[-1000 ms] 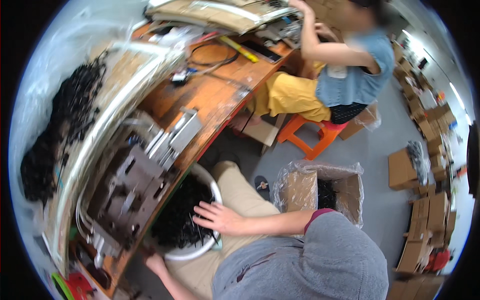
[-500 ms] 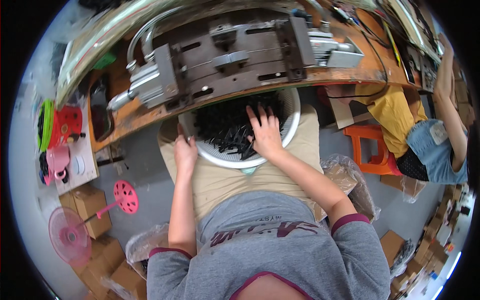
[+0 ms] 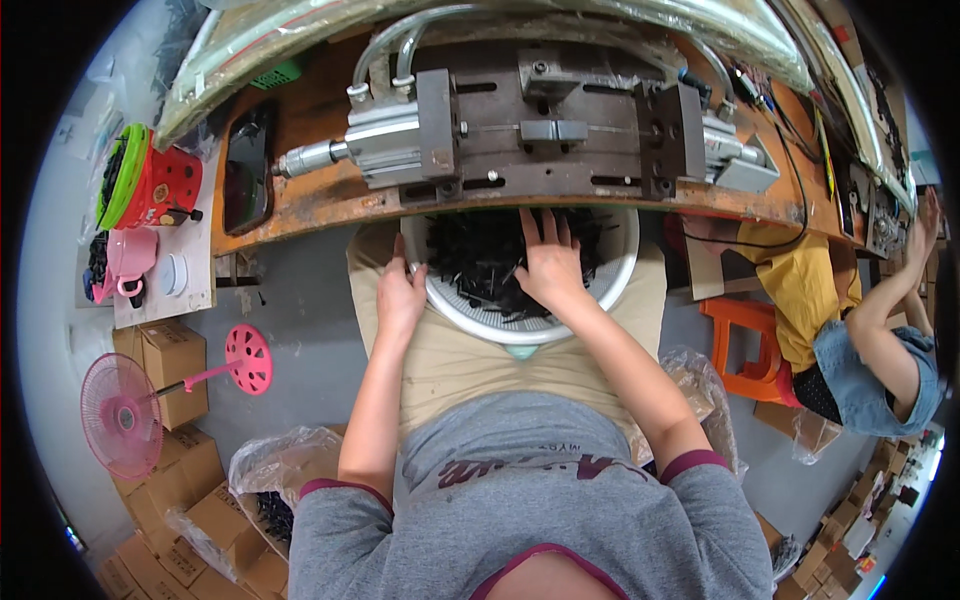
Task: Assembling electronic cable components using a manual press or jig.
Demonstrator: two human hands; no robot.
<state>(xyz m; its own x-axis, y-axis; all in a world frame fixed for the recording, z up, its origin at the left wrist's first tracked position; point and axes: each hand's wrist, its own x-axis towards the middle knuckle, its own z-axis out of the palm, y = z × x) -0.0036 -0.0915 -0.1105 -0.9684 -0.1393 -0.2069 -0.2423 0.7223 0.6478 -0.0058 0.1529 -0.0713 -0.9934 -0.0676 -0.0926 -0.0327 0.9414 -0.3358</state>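
Observation:
A round white plastic basket rests on my lap, partly under the bench edge. Inside it lies a heap of small, thin black parts, too jumbled to name singly. My left hand is closed on the basket's left rim, thumb toward the inside and fingers along the outer wall. Over the heap, my right hand reaches in palm down, its fingers stretched and apart among the black parts. The fingertips are partly lost in the dark pile.
Above the basket, a metal clamping fixture with cylinders sits on the wooden bench. To the left are a red bucket, pink fan and cardboard boxes. A person in a denim top sits right, beside an orange stool.
The whole view has shifted, so bench and basket appear farther right. My right hand stays in the heap with its fingers slightly repositioned; my left stays at the rim.

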